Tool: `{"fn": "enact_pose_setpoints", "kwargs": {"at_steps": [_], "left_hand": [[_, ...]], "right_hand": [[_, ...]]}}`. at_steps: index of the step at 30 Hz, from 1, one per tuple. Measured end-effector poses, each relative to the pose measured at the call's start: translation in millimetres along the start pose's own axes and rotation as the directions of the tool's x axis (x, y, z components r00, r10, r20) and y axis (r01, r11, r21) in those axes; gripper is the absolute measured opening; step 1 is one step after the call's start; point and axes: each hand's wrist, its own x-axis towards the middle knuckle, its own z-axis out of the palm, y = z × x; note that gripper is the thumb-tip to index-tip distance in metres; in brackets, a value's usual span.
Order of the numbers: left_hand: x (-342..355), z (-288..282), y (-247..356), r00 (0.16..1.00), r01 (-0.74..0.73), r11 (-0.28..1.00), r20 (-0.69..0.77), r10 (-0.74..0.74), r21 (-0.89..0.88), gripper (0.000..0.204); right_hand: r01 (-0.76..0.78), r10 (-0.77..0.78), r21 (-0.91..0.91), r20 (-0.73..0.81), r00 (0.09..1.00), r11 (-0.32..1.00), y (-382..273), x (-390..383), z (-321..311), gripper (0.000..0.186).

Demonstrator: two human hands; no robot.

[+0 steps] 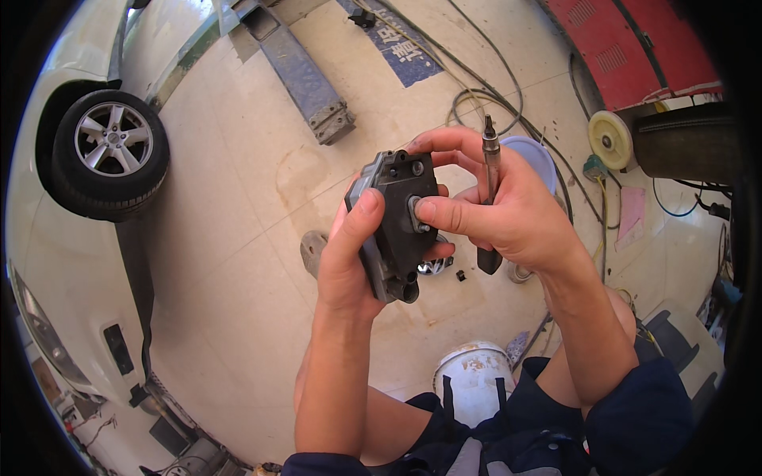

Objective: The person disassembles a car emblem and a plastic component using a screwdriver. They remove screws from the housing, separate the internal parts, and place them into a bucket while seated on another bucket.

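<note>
My left hand (345, 258) is wrapped round a black plastic housing (401, 230) with a grey metal back, a car part whose exact kind I cannot make out. Its thumb lies along the near side, and fingertips show past the far edge. My right hand (528, 202) holds a bit screwdriver (490, 170) upright against the palm, bit pointing away from me and dark handle toward me. The right thumb presses on a small grey oval piece (416, 214) on the housing's face, while the index finger reaches to its top corner.
A pale car with a wheel (113, 151) stands at left. Beyond my hands lie a metal lift arm (302, 79) and hoses (476, 87). At right are a red cabinet (611, 51) and a cream pulley (609, 140). A white bucket (472, 373) stands between my legs; a blue-rimmed basin (536, 159) is behind my right hand.
</note>
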Motion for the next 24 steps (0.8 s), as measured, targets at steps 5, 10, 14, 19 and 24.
{"fn": "enact_pose_setpoints", "kwargs": {"at_steps": [5, 10, 14, 19, 24], "left_hand": [[4, 0, 9, 0.995, 0.05, 0.999, 0.082, -0.052, 0.02, 0.063], [0, 3, 11, 0.999, 0.033, 0.999, 0.009, -0.033, 0.016, 0.061], [2, 1, 11, 0.997, 0.04, 0.999, 0.063, -0.04, 0.009, 0.06], [1, 1, 11, 0.998, 0.049, 0.999, 0.047, -0.049, 0.007, 0.059], [4, 4, 8, 0.999, 0.041, 0.999, -0.035, -0.04, 0.031, 0.058]], "right_hand": [[0.048, -0.045, 0.03, -0.102, 0.994, 0.998, -2, -4, 4, 0.058], [0.236, -0.284, -0.355, -0.09, 0.954, 0.904, -11, -8, 3, 0.05], [0.294, -0.309, -0.375, 0.02, 0.951, 0.879, -9, -6, 3, 0.061], [0.334, -0.34, -0.471, 0.076, 0.937, 0.816, -6, -4, 4, 0.07], [0.292, -0.289, -0.46, 0.08, 0.954, 0.838, -7, -5, 8, 0.087]]}}
